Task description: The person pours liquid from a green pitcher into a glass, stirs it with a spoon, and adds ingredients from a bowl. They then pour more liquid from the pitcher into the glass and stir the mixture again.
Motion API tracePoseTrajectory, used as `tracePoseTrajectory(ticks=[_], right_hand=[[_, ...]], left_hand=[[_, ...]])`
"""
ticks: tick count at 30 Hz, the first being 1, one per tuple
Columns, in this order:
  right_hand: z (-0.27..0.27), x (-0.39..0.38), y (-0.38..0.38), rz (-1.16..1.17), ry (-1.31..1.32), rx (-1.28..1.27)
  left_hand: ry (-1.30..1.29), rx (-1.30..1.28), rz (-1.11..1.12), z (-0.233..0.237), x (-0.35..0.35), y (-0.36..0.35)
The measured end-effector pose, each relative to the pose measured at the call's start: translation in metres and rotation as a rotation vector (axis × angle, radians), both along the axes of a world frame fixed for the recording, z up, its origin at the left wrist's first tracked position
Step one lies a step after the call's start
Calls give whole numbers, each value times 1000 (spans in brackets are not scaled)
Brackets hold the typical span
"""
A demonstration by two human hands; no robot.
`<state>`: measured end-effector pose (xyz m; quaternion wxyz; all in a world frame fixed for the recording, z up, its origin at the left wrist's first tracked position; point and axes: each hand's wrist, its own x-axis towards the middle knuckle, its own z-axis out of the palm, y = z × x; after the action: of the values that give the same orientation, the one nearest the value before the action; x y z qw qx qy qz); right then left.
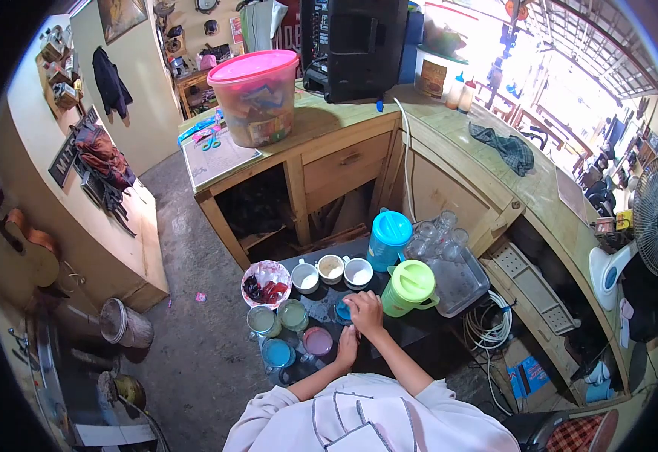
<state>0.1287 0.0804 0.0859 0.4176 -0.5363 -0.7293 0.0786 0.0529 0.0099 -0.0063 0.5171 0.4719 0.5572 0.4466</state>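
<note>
On the dark low table, my right hand (364, 312) is over a small cup with blue contents (342, 310), its fingers curled at the top; what they grip is too small to make out. My left hand (347, 348) lies just below, near that cup and right of a glass mug of pinkish liquid (318, 341). Further left stand a glass mug of blue liquid (277, 352) and two mugs of pale liquid (263, 320). Behind them are three white cups (306, 278) with powdery contents and a bowl (266, 284) holding dark and red packets.
A green pitcher (410, 288) and a blue pitcher (390, 239) stand right of the cups. Beyond them are a grey tray (456, 280) and upturned glasses (440, 237). A wooden counter (329, 128) bears a pink-lidded tub (255, 98). Coiled cable (487, 324) hangs at the right.
</note>
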Motion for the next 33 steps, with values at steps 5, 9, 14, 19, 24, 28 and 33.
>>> tracePoseTrajectory(ticks=[5,9,14,19,24,28,33], right_hand=[[-1,3,1,-28,-92,38],[-1,5,0,-13,-182,29],[-5,5,3,-10,-136,36],[-1,3,0,-33,-193,43],[4,3,-1,-38,-221,19],[-3,4,-1,-36,-138,15],[3,5,-5,-84,-150,40]], left_hand=[[-1,19,-5,-3,0,1],[7,15,-2,-7,0,0],[1,25,5,-1,1,-1],[17,40,3,-6,1,-1],[4,-16,11,-11,1,0],[-37,3,22,-12,2,-1],[-29,1,11,3,1,-2]])
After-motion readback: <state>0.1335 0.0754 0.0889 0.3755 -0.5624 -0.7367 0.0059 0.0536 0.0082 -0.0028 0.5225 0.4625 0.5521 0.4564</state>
